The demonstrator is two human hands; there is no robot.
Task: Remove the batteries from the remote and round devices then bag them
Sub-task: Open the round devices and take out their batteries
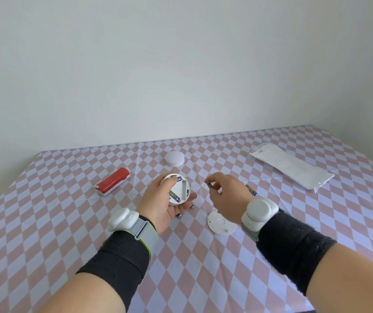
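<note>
Black sleeves with white wrist trackers fill the bottom of our view, and above them our left hand point(160, 199) cradles the open white round plastic device point(177, 188), fingers point(169, 182) wrapped around its rim. One blue-labelled battery point(174, 195) sits in its bay; the slot beside it looks empty. Our right hand point(224, 193) hovers just beside it, fingertips point(212, 180) pinched shut on a small dark battery point(210, 185), held above the pink-and-white checked desk point(68, 222).

By our reckoning we're about midway. This device's flat white round cover point(221, 222) lies off near our right wrist, another blue battery point(251, 190) rests on the cloth just past that hand, and two small dark ends point(185, 211) peek out under our left palm, possibly more batteries, hard to say. Left to do: the second white round device point(174, 159) at the back appears closed, the red-and-white remote point(112, 184) on the left looks untouched, and the clear plastic bag point(291, 168) far right has taken nothing that we can see.
</note>
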